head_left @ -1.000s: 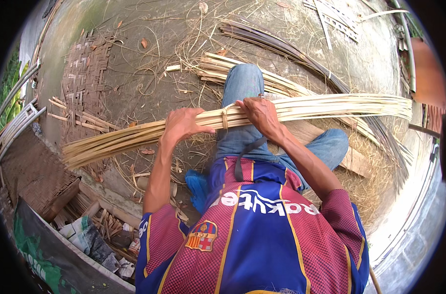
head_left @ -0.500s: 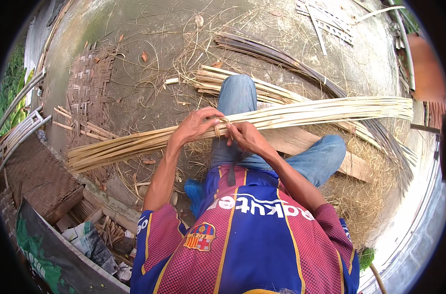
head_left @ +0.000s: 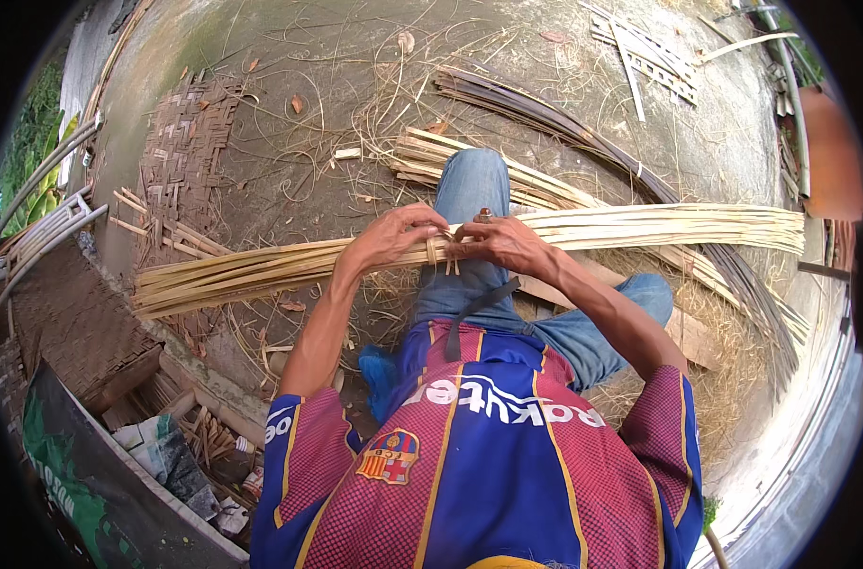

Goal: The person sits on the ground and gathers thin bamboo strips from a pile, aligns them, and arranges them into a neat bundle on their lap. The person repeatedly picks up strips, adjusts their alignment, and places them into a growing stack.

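Observation:
A long bundle of pale bamboo strips [head_left: 289, 267] lies crosswise over my bent knee. Around its middle runs a narrow binding strip [head_left: 431, 250], with short ends hanging toward me. My left hand [head_left: 393, 237] rests over the bundle just left of the binding, its fingertips pinched at the strip. From the right, my right hand [head_left: 499, 241] closes on the same strip, back of the hand upward, close to the left fingertips. A small brown object [head_left: 485, 214] shows at the right hand's far side; I cannot tell what it is.
Beyond my knee lie another pale strip bundle [head_left: 535, 180] and a dark strip bundle [head_left: 564, 128]. A wooden board [head_left: 692, 337] sits under my right leg. A woven mat [head_left: 180, 152] is at the left, and loose fibres [head_left: 384, 119] litter the ground.
My right hand has turned over and risen to the bundle's top, elbow swung outward. The binding's ends now hang on my side. My left hand stays by the binding. The view has shifted slightly.

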`<move>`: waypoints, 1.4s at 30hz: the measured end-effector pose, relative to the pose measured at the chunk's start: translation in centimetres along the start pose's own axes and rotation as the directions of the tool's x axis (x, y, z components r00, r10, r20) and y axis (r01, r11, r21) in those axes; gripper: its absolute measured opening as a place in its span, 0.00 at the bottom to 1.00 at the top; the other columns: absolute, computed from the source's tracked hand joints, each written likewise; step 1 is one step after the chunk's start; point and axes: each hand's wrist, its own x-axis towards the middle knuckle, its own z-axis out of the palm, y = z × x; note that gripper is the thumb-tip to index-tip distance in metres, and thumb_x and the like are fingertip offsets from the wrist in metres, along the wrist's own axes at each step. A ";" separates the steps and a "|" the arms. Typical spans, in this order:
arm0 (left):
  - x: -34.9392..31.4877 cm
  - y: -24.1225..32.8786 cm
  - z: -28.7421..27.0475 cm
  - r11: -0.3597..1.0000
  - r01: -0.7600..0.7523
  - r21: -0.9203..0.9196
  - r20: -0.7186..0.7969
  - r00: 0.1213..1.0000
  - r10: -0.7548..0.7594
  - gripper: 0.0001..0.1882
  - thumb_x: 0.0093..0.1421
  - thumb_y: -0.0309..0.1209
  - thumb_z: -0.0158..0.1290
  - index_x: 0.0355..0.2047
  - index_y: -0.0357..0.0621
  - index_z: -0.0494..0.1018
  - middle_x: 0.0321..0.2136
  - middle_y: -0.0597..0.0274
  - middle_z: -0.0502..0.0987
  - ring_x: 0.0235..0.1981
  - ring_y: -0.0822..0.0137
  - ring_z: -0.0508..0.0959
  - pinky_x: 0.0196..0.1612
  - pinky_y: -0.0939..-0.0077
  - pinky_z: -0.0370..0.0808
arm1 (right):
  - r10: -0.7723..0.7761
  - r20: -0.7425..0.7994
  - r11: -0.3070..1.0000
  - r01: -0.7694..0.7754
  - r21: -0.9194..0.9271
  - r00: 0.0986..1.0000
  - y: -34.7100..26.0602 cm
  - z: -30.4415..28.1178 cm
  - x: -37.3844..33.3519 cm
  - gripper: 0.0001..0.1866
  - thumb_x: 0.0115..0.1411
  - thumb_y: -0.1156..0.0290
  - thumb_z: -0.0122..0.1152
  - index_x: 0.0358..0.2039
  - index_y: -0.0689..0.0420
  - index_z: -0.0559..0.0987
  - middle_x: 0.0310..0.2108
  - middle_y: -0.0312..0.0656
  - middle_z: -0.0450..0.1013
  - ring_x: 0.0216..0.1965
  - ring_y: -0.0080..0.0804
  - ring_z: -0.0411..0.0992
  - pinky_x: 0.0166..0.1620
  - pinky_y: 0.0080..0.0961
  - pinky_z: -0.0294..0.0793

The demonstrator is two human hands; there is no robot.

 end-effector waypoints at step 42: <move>-4.3 0.3 0.8 0.815 0.336 0.473 -0.302 0.930 -0.208 0.33 0.47 0.63 0.64 0.47 0.56 0.82 0.40 0.61 0.85 0.40 0.65 0.78 0.52 0.61 0.53 | 0.237 0.050 0.951 -0.242 0.193 0.970 -2.9 1.6 2.6 0.11 0.62 0.79 0.49 0.45 0.63 0.66 0.36 0.54 0.69 0.34 0.56 0.76 0.36 0.45 0.77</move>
